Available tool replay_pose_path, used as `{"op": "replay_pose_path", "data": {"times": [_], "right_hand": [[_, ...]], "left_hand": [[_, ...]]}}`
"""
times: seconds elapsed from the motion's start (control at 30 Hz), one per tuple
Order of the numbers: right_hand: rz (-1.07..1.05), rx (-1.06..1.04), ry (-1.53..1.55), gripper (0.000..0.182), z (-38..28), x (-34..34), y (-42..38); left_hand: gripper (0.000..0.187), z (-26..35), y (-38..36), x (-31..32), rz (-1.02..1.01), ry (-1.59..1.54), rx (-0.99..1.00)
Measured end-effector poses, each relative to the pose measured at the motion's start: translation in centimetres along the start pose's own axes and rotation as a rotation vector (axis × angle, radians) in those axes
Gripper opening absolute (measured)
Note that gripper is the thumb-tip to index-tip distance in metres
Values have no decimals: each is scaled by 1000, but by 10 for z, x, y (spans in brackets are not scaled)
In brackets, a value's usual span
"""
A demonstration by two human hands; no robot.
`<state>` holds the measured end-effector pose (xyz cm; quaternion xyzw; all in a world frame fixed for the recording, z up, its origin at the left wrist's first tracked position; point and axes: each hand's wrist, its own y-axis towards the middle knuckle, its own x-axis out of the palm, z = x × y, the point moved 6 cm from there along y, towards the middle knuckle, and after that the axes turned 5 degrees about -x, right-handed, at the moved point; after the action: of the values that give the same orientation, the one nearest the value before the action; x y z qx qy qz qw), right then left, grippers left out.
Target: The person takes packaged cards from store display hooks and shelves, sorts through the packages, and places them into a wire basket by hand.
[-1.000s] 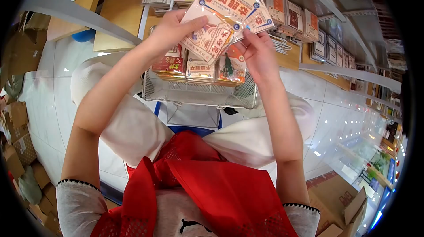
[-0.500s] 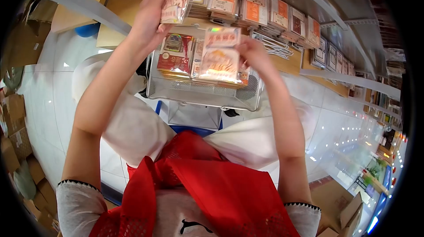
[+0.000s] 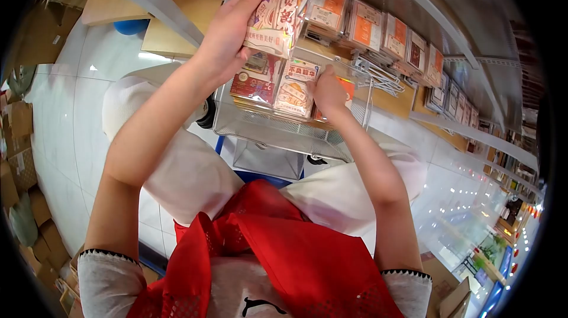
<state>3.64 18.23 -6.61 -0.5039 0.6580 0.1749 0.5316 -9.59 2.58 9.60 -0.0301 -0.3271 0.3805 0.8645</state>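
Observation:
My left hand is closed around a flat, plastic-wrapped packet with red Chinese lettering and an orange drawing, held above the wire basket's far side. My right hand is inside the basket, thumb and fingers curled at the right edge of a similar packet. This packet lies on the middle stack, and part of the right-hand grip is hidden. To its left is a stack of dark red packets. Orange packaging shows behind my right hand. The mesh basket stands in front of my knees.
Rows of packaged packets line the wooden shelf behind the basket. White wire hooks lie beside them. A grey metal post slants at the left. A grey bin sits below, and cardboard boxes stand at far left.
My right hand has lowered its packet onto the middle stack in the basket. My left hand still holds its packet, now further right in view and turned more face-on. The whole view has shifted slightly.

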Motion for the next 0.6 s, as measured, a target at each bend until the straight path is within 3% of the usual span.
{"op": "replay_pose_path", "data": {"times": [0.03,0.13,0.23,0.6], "right_hand": [[25,-11,-92,45,-14,-9,-5],[-184,-326,-232,67,-45,2,-13],[-194,-378,-334,78,-44,24,-22],[-211,-385,-270,87,-32,50,-18]], "left_hand": [[37,1,-1,0,10,6,-7],[37,1,-3,0,48,19,-24],[36,-2,-6,1,40,79,-58],[36,-9,-5,10,-3,380,-59]]}}
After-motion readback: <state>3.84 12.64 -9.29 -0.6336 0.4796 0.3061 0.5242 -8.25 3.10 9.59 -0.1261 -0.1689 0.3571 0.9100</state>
